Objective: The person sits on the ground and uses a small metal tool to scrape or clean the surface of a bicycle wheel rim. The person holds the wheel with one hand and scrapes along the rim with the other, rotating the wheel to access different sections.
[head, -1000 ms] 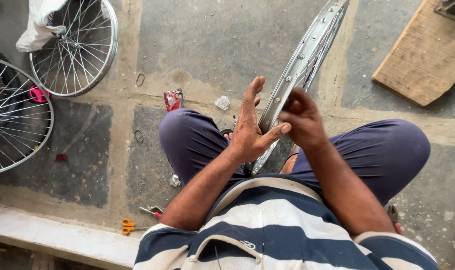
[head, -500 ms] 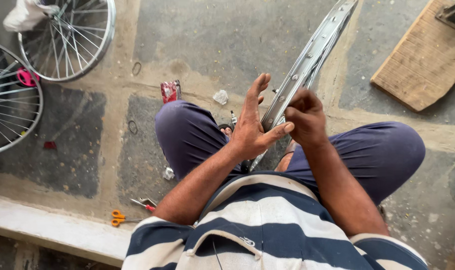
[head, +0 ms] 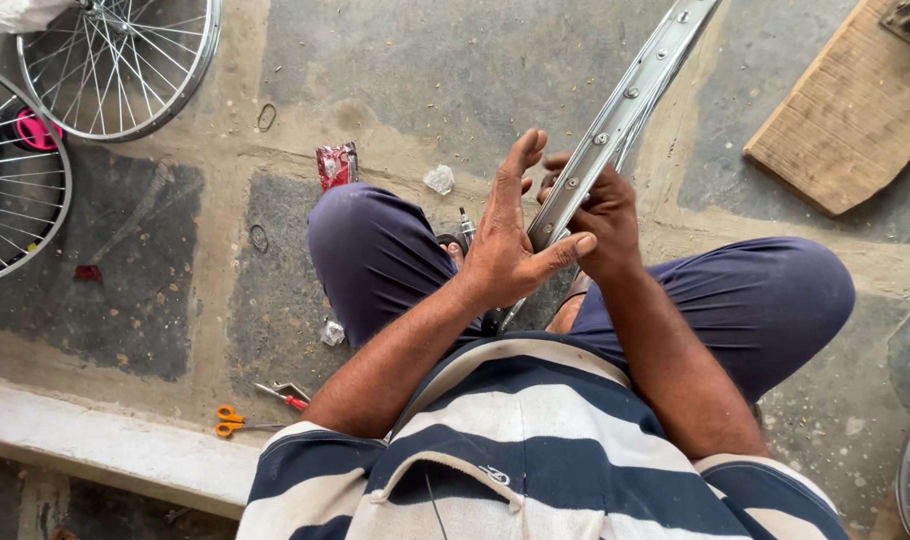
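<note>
Both hands stay on the bare metal rim (head: 630, 95), the view drifting slightly: left hand (head: 510, 245) open-fingered against its edge, right hand (head: 600, 215) gripping it, rim slanting between the knees

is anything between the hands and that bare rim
Nothing visible. Both hands are already on the rim: the left hand lies against its near side with the thumb pressed across it, and the right hand grips it from the far side.
</note>
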